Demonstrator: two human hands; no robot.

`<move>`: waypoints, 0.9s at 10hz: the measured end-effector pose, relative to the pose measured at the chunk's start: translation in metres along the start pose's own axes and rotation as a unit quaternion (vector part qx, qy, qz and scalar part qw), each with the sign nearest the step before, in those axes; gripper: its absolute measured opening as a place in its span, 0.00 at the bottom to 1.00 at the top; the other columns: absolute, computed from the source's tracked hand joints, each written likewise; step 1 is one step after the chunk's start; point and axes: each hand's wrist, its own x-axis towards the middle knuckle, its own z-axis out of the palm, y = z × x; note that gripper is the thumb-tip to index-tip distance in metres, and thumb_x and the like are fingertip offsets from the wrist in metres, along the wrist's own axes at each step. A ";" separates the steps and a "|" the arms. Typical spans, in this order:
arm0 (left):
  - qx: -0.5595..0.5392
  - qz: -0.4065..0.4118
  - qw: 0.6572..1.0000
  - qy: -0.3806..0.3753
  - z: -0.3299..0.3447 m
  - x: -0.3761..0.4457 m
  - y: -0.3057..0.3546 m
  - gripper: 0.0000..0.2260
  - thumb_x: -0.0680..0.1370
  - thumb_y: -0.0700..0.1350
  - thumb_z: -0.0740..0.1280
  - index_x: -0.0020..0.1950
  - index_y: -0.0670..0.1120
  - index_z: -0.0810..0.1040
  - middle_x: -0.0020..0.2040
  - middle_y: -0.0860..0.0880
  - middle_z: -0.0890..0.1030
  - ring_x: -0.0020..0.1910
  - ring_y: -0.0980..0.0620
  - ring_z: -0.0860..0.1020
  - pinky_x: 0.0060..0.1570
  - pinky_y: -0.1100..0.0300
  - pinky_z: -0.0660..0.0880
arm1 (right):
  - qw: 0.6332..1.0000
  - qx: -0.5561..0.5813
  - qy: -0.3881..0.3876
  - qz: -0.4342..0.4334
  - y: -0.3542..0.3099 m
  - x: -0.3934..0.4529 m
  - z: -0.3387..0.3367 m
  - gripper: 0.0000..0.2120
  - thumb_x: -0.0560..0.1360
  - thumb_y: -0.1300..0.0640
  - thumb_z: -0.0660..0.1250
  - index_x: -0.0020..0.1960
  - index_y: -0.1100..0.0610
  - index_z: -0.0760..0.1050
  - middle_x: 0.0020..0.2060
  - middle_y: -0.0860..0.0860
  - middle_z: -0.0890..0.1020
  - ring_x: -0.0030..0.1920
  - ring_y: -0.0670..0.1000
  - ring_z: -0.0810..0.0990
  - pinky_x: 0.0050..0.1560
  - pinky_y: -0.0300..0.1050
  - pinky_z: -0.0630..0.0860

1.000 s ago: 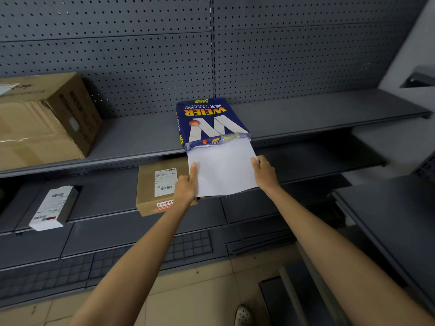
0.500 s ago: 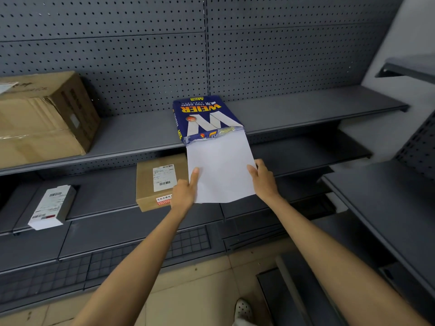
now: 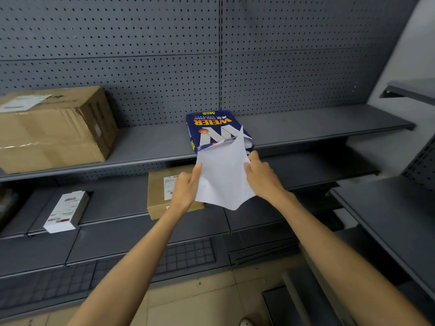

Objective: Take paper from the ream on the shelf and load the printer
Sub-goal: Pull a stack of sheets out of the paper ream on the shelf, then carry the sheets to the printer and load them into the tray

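A large cardboard box (image 3: 54, 128) is seen at the far left of the upper shelf (image 3: 317, 124). One level lower, a small white box (image 3: 66, 211) is laid on the lower shelf (image 3: 113, 203), and further right a brown parcel (image 3: 160, 191) with a label is partly hidden behind the left hand (image 3: 186, 187). The left hand is closed on the left edge of the white paper (image 3: 221, 175), the thumb laid along the upper face and the fingers curled beneath. The sheets are held between both hands, bent and tilted, with one upper corner raised over the open end of the blue ream (image 3: 211, 128). The ream is laid flat at the front of the upper shelf, just behind and above the hands. The right hand (image 3: 261, 177) is gripped on the paper's right edge. A further grey shelf unit (image 3: 388, 208) is noted at the right.
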 end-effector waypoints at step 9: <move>-0.068 -0.013 0.991 0.119 -0.122 -0.036 0.024 0.30 0.78 0.68 0.55 0.29 0.45 0.58 0.25 0.50 0.64 0.26 0.53 0.63 0.31 0.59 0.58 | 0.963 -0.206 0.016 -0.173 -0.141 -0.037 -0.044 0.15 0.79 0.70 0.51 0.65 0.66 0.65 0.63 0.64 0.66 0.48 0.54 0.75 0.38 0.40 0.66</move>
